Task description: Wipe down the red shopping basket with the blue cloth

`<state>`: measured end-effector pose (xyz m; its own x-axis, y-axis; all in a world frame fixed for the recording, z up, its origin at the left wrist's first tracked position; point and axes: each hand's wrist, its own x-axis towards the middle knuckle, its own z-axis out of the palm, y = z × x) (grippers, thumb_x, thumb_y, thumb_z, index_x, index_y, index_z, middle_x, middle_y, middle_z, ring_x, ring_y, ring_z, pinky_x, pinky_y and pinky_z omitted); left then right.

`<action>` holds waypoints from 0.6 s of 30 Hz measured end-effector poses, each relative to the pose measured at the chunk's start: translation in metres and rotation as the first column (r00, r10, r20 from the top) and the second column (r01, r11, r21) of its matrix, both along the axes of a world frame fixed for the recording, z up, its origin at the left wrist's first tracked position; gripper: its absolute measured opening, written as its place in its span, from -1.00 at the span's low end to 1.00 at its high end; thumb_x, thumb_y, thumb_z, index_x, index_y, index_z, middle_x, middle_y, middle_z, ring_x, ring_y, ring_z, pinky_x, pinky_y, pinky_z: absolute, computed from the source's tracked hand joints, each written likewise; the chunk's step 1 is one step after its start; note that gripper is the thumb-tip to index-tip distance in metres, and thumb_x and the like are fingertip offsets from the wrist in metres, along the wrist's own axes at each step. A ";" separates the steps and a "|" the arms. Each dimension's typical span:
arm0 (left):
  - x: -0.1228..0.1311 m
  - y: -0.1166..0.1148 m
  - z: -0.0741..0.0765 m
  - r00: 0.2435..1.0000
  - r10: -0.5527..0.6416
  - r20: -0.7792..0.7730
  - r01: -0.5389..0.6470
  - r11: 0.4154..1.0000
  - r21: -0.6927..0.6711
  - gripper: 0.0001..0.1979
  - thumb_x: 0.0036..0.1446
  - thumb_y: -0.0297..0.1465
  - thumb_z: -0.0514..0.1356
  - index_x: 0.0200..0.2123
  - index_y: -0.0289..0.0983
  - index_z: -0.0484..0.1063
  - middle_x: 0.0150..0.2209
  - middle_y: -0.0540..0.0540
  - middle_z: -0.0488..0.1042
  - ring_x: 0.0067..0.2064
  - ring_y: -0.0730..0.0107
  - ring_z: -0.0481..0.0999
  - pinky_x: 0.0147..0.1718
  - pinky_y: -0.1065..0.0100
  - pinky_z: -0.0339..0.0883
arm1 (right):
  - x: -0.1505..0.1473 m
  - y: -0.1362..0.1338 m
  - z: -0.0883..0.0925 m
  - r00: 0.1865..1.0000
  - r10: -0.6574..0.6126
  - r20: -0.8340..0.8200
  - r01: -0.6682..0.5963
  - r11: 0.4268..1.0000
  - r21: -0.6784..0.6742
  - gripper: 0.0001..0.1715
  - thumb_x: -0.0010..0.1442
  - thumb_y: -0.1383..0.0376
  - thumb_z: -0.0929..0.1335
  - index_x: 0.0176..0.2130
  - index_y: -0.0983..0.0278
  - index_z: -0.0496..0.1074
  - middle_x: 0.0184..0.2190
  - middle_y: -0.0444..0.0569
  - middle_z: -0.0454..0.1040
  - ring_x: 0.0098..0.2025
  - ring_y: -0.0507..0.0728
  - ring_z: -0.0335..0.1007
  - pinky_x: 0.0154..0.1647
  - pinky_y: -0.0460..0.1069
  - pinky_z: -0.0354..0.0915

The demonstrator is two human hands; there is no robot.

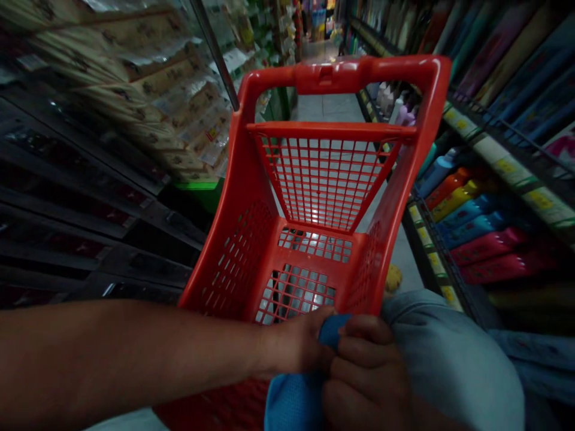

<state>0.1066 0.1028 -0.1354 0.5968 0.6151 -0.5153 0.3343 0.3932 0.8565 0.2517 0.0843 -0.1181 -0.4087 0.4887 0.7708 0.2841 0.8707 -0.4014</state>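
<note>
My left hand [303,341] and my right hand [366,365] meet at the bottom middle, both closed on a blue textured cloth [294,404]. A bit of the cloth shows between the two hands, and a wider part hangs below the left one. The left fingertips are partly hidden by the right hand. Just beyond my hands stands a red plastic shopping cart [265,281] with grid walls and floor. A red handle bar [332,75] runs across its far end. Whether my hands touch the cart, I cannot tell.
Stacked beige packages [157,102] and dark drawer-like shelves [58,227] line the left side. On the right, shelves hold colourful bottles [480,215]. A tiled aisle floor [326,105] runs ahead. A light blue trouser leg [449,353] is beside the cart.
</note>
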 end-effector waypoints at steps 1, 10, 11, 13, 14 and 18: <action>0.001 0.008 0.005 0.998 0.056 0.020 -0.055 0.998 -0.040 -0.62 -0.03 -0.46 0.21 -0.08 -0.21 0.29 -0.47 0.15 0.32 -0.46 0.53 0.35 -0.45 0.47 0.29 | -0.001 0.000 -0.001 1.000 -0.007 -0.014 0.008 1.000 0.013 -0.39 0.41 0.42 0.12 -0.66 0.25 0.18 -0.74 -0.22 0.12 -0.60 0.00 0.01 -0.24 -0.01 0.13; 0.060 0.161 0.078 0.913 0.376 0.157 -0.402 0.774 0.488 -0.56 0.05 -0.47 0.16 0.02 -0.17 0.20 -0.30 0.05 0.39 -0.33 0.46 0.44 -0.31 0.40 0.40 | -0.014 -0.008 -0.032 0.999 0.032 0.018 -0.033 0.997 0.074 -0.45 0.39 0.47 0.09 -0.62 0.27 0.15 -0.74 -0.26 0.11 -0.62 -0.04 0.01 -0.24 -0.01 0.12; 0.063 0.160 0.075 0.914 0.399 0.074 -0.366 0.732 0.574 -0.58 0.09 -0.45 0.13 0.04 -0.16 0.19 -0.28 0.04 0.41 -0.31 0.45 0.45 -0.27 0.38 0.42 | -0.014 -0.010 -0.037 0.997 0.039 0.068 -0.044 0.997 0.069 -0.46 0.39 0.45 0.10 -0.61 0.26 0.15 -0.73 -0.27 0.10 -0.63 -0.04 -0.01 -0.24 -0.02 0.14; 0.064 0.149 0.061 0.906 0.422 -0.042 -0.296 0.702 0.648 -0.61 0.14 -0.44 0.10 0.06 -0.16 0.19 -0.24 0.00 0.46 -0.26 0.40 0.49 -0.19 0.32 0.44 | -0.015 -0.012 -0.043 0.987 0.042 0.155 -0.053 0.996 0.073 -0.50 0.40 0.39 0.14 -0.58 0.24 0.17 -0.73 -0.30 0.08 -0.65 -0.04 -0.05 -0.25 -0.04 0.18; 0.062 0.141 0.051 0.908 0.409 -0.088 -0.251 0.702 0.666 -0.61 0.13 -0.44 0.12 0.05 -0.16 0.22 -0.26 0.00 0.48 -0.27 0.37 0.50 -0.19 0.30 0.46 | -0.015 -0.012 -0.045 0.983 0.032 0.183 -0.048 0.996 0.079 -0.52 0.40 0.37 0.17 -0.57 0.23 0.18 -0.73 -0.31 0.07 -0.66 -0.04 -0.07 -0.27 -0.05 0.19; 0.050 0.133 0.026 0.904 0.357 -0.235 -0.058 0.647 0.760 -0.60 0.14 -0.45 0.17 0.06 -0.17 0.26 -0.30 0.02 0.51 -0.30 0.35 0.53 -0.22 0.27 0.48 | -0.020 -0.004 -0.041 0.970 -0.038 0.239 0.018 0.996 0.087 -0.58 0.33 0.34 0.26 -0.57 0.22 0.21 -0.77 -0.33 0.03 -0.70 -0.05 -0.17 -0.40 -0.06 0.17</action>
<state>0.1567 0.2357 -0.1096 0.2859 0.9581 0.0150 0.6421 -0.2031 0.7393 0.2317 0.0807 -0.1587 -0.5740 0.4406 0.6902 0.3879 0.8886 -0.2447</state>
